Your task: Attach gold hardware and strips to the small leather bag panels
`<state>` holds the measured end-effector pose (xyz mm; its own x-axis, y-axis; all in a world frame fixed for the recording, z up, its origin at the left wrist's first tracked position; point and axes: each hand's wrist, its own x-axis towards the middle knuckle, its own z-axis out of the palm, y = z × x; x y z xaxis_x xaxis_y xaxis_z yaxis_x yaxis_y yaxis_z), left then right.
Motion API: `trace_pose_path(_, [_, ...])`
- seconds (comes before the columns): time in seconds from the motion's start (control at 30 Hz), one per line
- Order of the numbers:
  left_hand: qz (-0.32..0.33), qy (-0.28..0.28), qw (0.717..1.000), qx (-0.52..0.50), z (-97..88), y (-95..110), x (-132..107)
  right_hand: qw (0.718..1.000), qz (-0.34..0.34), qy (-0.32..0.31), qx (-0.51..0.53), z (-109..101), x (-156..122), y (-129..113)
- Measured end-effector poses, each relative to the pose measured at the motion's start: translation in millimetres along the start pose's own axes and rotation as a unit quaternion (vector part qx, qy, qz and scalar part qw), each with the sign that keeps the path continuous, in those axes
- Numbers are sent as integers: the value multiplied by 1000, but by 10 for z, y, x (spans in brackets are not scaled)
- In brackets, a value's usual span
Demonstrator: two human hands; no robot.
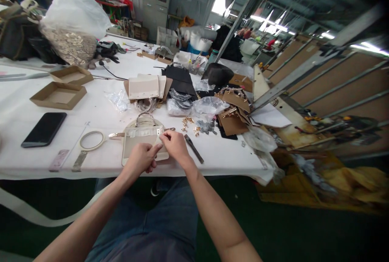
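Denim lap (pixel 146 221) foreground: L hand (pixel 142 160) and R hand (pixel 175 144), fingers pinched narrow on the cream bag (pixel 135 146) at the table (pixel 212 156) edge. Bag lies 12 o'clock of both hands, long axis 9–3, R hand further in; exact pinch point prob. its near-right corner.

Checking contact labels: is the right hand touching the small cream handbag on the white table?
Touching. In the head view the right hand lies over the small cream handbag, fingertips pinching its front panel with no gap.
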<state>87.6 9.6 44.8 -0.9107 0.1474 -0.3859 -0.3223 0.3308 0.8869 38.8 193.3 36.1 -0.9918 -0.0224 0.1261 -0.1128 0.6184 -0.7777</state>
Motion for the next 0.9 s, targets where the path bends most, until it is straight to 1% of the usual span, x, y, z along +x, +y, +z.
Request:
trace_pose_path(0.07, [-13,-17,999,-27,37,-48,39,1000,-4,2,23,31,62,32])
trace_pose_path(0.13, [-21,-42,997,-63,60,-95,70,996,8,-16,86,53,120,68])
trace_pose_path(0.2, [-11,-59,994,-90,55,-127,73,982,34,-52,180,55,149,98])
trace_pose_path(0.27, [18,-59,992,-108,27,-127,40,961,53,-82,260,31,138,110])
trace_pose_path(0.37, [48,-39,989,-135,-23,-57,-48,942,52,-103,316,-34,61,93])
trace_pose_path(0.43, [48,-30,986,-159,-43,16,-95,935,45,-118,331,-75,5,75])
trace_pose_path(0.5, [52,-38,983,-175,-49,81,-113,932,37,-135,333,-105,-32,67])
trace_pose_path(0.6, [61,-74,983,-158,-36,111,-79,937,32,-154,310,-129,-39,74])
trace_pose_path(0.67, [45,-80,985,-143,-14,88,-27,956,30,-139,255,-135,-20,78])
trace_pose_path(0.77, [18,-51,989,-138,28,52,73,992,-7,-76,102,-127,38,50])
trace_pose_path(0.83, [17,-32,992,-119,49,68,142,998,-45,-32,-2,-108,104,6])
trace_pose_path(0.9, [30,-9,996,-89,61,120,209,994,-77,-7,-80,-81,195,-45])
